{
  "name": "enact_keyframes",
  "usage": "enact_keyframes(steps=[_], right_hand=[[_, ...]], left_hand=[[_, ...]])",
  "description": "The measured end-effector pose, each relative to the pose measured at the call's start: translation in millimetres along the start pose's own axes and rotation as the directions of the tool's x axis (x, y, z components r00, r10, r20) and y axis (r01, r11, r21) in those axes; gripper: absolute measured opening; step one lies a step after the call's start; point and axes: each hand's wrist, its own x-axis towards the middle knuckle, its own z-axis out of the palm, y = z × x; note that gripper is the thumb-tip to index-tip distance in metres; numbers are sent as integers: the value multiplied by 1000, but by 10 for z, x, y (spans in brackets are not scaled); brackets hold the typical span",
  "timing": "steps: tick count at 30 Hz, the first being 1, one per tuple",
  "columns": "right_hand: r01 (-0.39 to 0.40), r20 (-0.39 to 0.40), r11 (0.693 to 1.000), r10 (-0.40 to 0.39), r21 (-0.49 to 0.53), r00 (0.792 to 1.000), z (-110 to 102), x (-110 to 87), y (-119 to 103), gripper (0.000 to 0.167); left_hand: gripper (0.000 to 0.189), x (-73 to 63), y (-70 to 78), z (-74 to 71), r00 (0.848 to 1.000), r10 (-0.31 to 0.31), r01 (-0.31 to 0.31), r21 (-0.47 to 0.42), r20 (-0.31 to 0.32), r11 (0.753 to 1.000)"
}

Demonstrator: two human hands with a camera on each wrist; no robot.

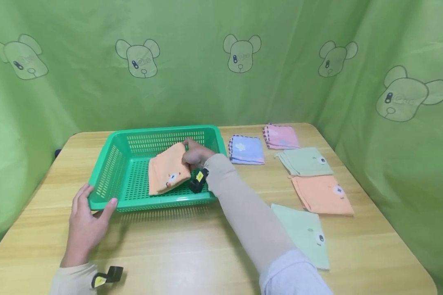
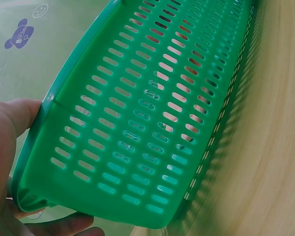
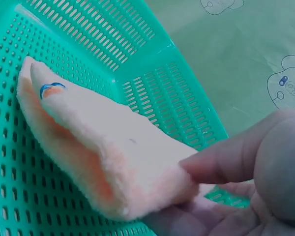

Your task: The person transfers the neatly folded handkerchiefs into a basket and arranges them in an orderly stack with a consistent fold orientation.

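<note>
A green perforated plastic basket [image 1: 133, 203] stands on the wooden table. My left hand [image 1: 86, 223] grips its near left corner, and in the left wrist view the thumb [image 2: 24, 112] lies on the rim with fingers underneath. Inside the basket, my right hand [image 1: 196, 155] pinches the right side of a folded orange towel [image 1: 167, 168] with a small printed face. The right wrist view shows the towel [image 3: 118, 132] tilted, its layers slightly parted, the thumb on top and fingers below. Whether its lower edge touches the basket floor I cannot tell.
Right of the basket lie folded towels: a blue one [image 1: 246, 150], a pink one [image 1: 280, 137], a green one [image 1: 305, 161], another orange one [image 1: 323, 194] and a second green one [image 1: 304, 233] partly behind my right arm. Green curtains [image 1: 192, 94] surround the wooden table [image 1: 177, 254].
</note>
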Motion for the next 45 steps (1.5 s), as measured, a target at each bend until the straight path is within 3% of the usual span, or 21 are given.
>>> enact_keyframes(steps=[3,12,15,19,22,45], right_hand=[[0,2,998,0,-59,1000,-18,-21,-5,69],[-17,22,971,22,-240,1000,-79,-37,26,18],[-44,45,968,57,-247,997,-87,-37,28,24],[-80,55,974,94,-212,994,-90,-39,33,65],[-92,45,973,104,-213,994,-91,-54,42,79],[-110,-28,918,108,-382,994,-107,-80,38,77]], left_hand=[[82,3,0,1,1000,-6,6,-2,2,1000],[82,10,-3,19,1000,8,-8,5,0,1000],[82,7,-5,25,1000,4,-4,5,1,1000],[82,14,-5,31,1000,-2,2,5,5,1000],[83,16,-3,30,1000,-5,4,7,8,1000],[80,8,11,17,1000,18,-17,14,-2,1000]])
